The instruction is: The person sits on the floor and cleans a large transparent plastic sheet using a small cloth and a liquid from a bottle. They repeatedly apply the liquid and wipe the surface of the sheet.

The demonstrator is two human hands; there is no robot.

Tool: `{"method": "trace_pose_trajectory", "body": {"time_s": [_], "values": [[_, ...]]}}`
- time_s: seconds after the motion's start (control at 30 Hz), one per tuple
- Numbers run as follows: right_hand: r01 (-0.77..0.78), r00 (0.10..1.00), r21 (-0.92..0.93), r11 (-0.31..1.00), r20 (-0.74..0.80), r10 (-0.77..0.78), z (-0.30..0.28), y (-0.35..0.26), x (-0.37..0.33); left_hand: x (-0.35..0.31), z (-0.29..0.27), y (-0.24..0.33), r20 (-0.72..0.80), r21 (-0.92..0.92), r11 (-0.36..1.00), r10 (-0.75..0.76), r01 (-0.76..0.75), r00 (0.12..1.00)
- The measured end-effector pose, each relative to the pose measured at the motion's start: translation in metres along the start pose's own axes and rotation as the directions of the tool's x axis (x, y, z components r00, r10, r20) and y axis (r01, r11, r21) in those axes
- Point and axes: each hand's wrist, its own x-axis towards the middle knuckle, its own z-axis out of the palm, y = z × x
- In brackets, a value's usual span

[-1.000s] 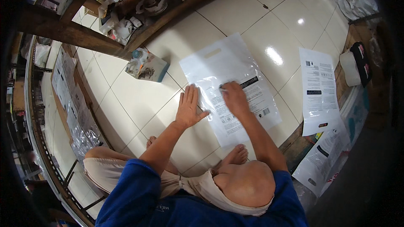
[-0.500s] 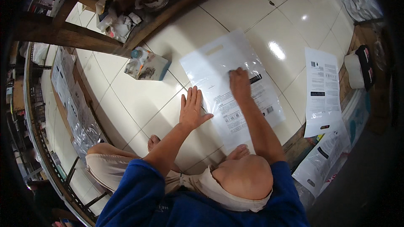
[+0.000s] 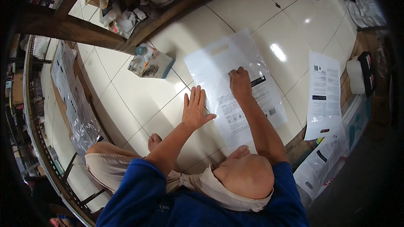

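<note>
A white plastic bag (image 3: pixel 206 69) with a cut-out handle and black print lies flat on the tiles in front of me. My left hand (image 3: pixel 195 110) is open, fingers spread, resting along the bag's left edge. My right hand (image 3: pixel 240 85) is closed and pressed down on the middle of the bag, left of its black printed bar. Something small and dark shows at its fingertips, too little to name. To the left of the bag stands a translucent jerrycan (image 3: pixel 150 64) with a blue-green cap, stained and partly filled with liquid.
More printed bags lie at the right, one flat bag (image 3: pixel 323 101) overlapping a lower bag (image 3: pixel 322 164). A black-and-white pouch-like thing (image 3: pixel 357 75) sits beyond them. Another row of clear printed bags (image 3: pixel 75 105) lines the left. A wooden shelf frame (image 3: pixel 80 35) holds clutter at upper left.
The whole view has shifted slightly. My right hand has moved a little leftward over the bag, staying closed. My left hand stays at the bag's left edge.
</note>
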Motion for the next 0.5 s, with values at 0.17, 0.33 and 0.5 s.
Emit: {"method": "trace_pose_trajectory", "body": {"time_s": [0.17,0.33,0.5], "values": [[0.242,0.969,0.135,0.961,0.013,-0.246,0.047,-0.053,-0.051,0.001,0.005,-0.003,0.006,-0.018,1.000,0.003,-0.003,1.000],[0.110,0.973,0.110,0.988,-0.213,-0.085,0.033,0.010,-0.031,0.002,0.000,-0.003,0.009,-0.021,1.000,0.001,0.000,1.000],[-0.086,0.991,0.086,0.993,-0.100,0.095,-0.026,0.058,-0.007,0.002,0.002,0.004,0.013,-0.013,1.000,-0.005,0.005,1.000]]}}
